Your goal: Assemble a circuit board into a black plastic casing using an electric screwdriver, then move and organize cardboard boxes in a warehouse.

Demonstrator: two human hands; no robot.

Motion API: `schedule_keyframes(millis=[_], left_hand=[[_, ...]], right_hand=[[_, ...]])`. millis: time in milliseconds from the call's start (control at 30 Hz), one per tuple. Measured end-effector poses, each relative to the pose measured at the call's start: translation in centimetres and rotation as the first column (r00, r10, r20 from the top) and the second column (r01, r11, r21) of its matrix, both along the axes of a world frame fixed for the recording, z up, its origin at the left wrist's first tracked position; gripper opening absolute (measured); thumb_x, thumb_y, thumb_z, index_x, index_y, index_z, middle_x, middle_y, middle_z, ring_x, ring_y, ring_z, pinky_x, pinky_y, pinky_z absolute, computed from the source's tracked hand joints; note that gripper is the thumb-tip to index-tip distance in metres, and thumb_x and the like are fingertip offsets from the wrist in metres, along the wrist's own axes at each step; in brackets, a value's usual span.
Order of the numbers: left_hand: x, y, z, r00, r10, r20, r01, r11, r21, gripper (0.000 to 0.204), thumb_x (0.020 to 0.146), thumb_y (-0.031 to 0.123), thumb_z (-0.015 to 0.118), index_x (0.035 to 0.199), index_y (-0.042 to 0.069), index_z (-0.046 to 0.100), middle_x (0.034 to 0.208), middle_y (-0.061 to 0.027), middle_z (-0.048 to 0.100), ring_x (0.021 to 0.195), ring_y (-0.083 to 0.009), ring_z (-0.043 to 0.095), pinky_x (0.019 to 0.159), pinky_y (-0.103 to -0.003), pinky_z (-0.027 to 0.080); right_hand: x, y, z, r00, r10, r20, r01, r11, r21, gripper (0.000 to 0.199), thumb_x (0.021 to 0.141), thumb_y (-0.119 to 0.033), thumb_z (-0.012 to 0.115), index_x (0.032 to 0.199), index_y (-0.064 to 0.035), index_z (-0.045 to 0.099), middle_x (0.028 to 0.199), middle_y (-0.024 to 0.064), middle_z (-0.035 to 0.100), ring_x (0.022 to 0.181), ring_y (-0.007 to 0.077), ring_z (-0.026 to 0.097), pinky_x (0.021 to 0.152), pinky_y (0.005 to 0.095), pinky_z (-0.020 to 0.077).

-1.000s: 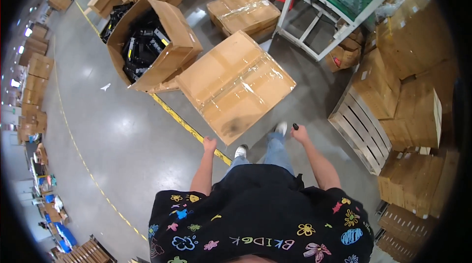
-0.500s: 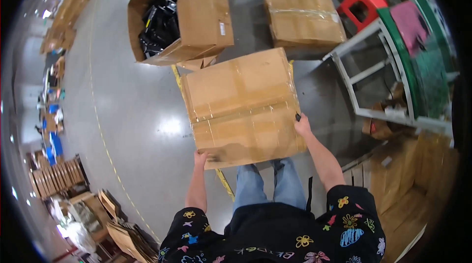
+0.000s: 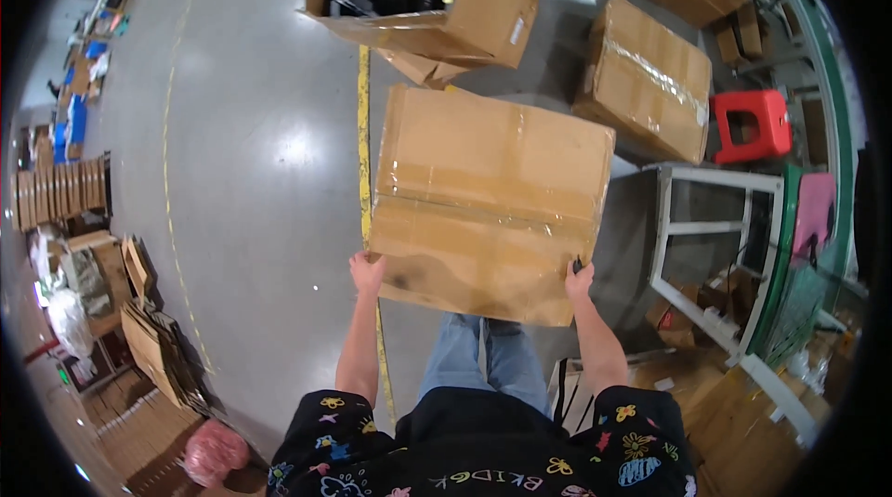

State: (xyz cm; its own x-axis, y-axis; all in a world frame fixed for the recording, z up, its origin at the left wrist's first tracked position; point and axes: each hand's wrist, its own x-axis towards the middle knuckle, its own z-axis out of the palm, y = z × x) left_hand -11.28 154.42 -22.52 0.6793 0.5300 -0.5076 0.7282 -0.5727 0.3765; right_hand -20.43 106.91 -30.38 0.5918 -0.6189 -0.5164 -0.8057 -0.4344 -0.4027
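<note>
A large taped cardboard box (image 3: 492,163) is held out in front of me above my legs, its seam running across the top. My left hand (image 3: 367,271) is closed on its near left edge. On the near right edge, my right hand (image 3: 579,280) grips the box too. A small black object (image 3: 578,265), its kind too small to make out, pokes from the fingers of that hand. The box's underside is hidden.
Ahead stands an open carton (image 3: 506,9) of black-wrapped items. Right of it are a taped carton (image 3: 644,79), a red stool (image 3: 751,125) and a white-framed green table (image 3: 664,228). A yellow floor line (image 3: 364,153) passes left of the box. Flattened cardboard (image 3: 153,348) lies at lower left.
The view has turned, so the cartons, stool and table have swung rightward in it. The box now slants the other way, still in both hands.
</note>
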Motion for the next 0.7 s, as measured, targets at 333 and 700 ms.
schedule_keyframes(millis=[333, 700], left_hand=[[-1.1, 0.9, -1.0, 0.990, 0.125, -0.067, -0.140, 0.935, -0.326, 0.041, 0.067, 0.024, 0.069, 0.097, 0.000, 0.055, 0.085, -0.0112, 0.061, 0.079, -0.0232, 0.059, 0.071, -0.033, 0.047], [3.0, -7.3, 11.7, 0.940, 0.076, 0.333, 0.023, 0.958, -0.285, 0.024, 0.077, 0.020, 0.064, 0.074, -0.001, 0.054, 0.068, -0.0045, 0.053, 0.059, -0.0124, 0.043, 0.054, -0.030, 0.037]], right_hand=[[0.1, 2.0, 4.1, 0.983, -0.181, 0.016, 0.177, 0.935, -0.306, 0.041, 0.082, -0.025, 0.064, 0.113, -0.0001, 0.055, 0.111, 0.0223, 0.052, 0.107, 0.0408, 0.049, 0.094, 0.0456, 0.0396], [14.7, -10.1, 16.0, 0.959, -0.260, 0.114, 0.275, 0.949, -0.151, 0.043, 0.083, -0.038, 0.057, 0.093, 0.0031, 0.064, 0.097, 0.0250, 0.063, 0.096, 0.0405, 0.059, 0.082, 0.0449, 0.0473]])
